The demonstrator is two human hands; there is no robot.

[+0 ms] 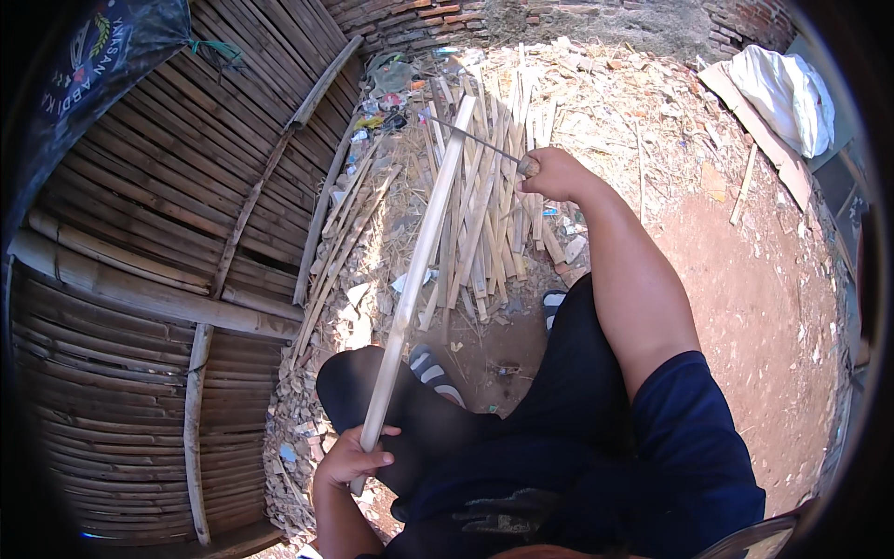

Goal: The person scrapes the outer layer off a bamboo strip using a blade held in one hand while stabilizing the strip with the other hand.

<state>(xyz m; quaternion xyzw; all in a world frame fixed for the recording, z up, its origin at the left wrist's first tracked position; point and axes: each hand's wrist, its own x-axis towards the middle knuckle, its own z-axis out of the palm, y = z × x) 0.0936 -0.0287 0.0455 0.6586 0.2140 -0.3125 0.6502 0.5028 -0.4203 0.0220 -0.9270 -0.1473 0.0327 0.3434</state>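
Note:
My left hand (352, 458) is wrapped round the lower end of a long pale bamboo strip (413, 289), close to my left thigh. The strip slants up and away from me, past my knee. In my right hand (553, 175), reached out ahead, is the handle of a machete (489, 146), its dark blade seen nearly edge-on and pointing left. The blade meets the strip near its far end; whether it has cut in, I cannot tell. Beneath lies a heap of split bamboo strips (494, 210) on the ground.
A bamboo-slat wall (140, 177) runs along the left, with a dark printed sheet (102, 70) hanging on it. More strips (349, 233) lie along its foot. A brick wall (419, 23) stands at the back. A white sack (782, 98) rests at the far right.

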